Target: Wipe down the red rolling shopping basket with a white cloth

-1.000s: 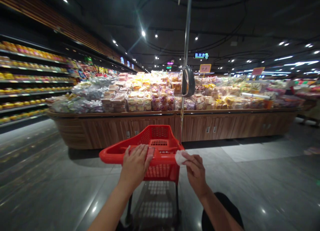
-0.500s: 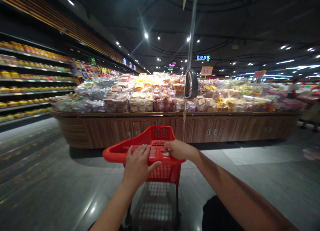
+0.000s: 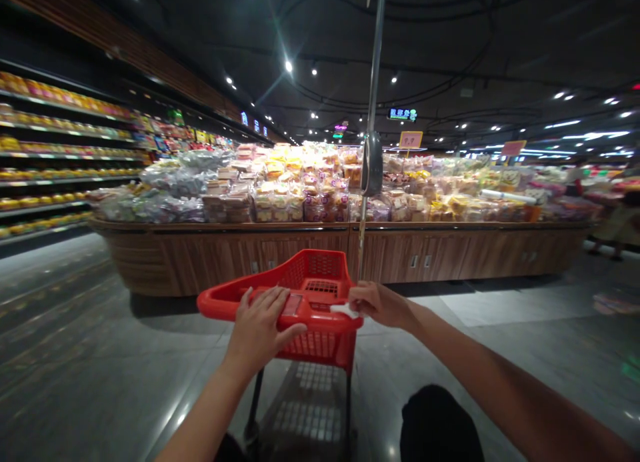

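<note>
In front of me stands a red plastic shopping cart (image 3: pixel 320 345) with a perforated basket. Over the left part of its handle lies my left hand (image 3: pixel 263 322), fingers across the top and thumb along the near side, loosely gripping it. My right hand (image 3: pixel 380 303) is closed at the right end of the handle. Between its fingers is a small white thing, which looks like a wipe or tissue (image 3: pixel 345 310), lying against the handle's top. The fingertips of my right hand are partly hidden.
A long wooden display counter (image 3: pixel 310 239) piled with bagged packaged foods (image 3: pixel 280 195) stands just beyond the cart. A metal pole (image 3: pixel 373 82) with a grey fitting rises before it. Stocked shelves (image 3: pixel 55 155) line the left. A blurred person (image 3: pixel 617 222) is far right.
My right hand has moved right along the handle toward its end, and more of the white thing shows. My left hand stays on the handle. The view has shifted slightly.
</note>
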A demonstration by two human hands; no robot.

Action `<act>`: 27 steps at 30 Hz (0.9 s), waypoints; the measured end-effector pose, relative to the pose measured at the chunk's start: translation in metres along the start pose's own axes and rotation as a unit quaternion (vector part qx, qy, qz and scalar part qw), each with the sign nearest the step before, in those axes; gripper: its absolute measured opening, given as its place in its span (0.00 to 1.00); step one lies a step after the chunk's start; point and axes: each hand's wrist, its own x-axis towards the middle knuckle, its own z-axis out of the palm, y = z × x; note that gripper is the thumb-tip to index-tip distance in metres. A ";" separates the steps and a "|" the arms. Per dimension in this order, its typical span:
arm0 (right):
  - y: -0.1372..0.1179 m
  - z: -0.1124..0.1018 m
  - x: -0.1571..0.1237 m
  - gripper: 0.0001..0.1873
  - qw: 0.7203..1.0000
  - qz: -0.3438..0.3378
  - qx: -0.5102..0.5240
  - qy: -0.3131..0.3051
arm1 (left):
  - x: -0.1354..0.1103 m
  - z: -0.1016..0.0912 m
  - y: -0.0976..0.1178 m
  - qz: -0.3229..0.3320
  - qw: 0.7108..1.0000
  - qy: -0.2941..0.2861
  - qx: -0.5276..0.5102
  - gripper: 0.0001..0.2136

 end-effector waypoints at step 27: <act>-0.019 0.163 -0.027 0.18 0.820 0.157 0.115 0.539 | -0.003 0.002 -0.044 0.027 0.998 -0.049 0.012 0.33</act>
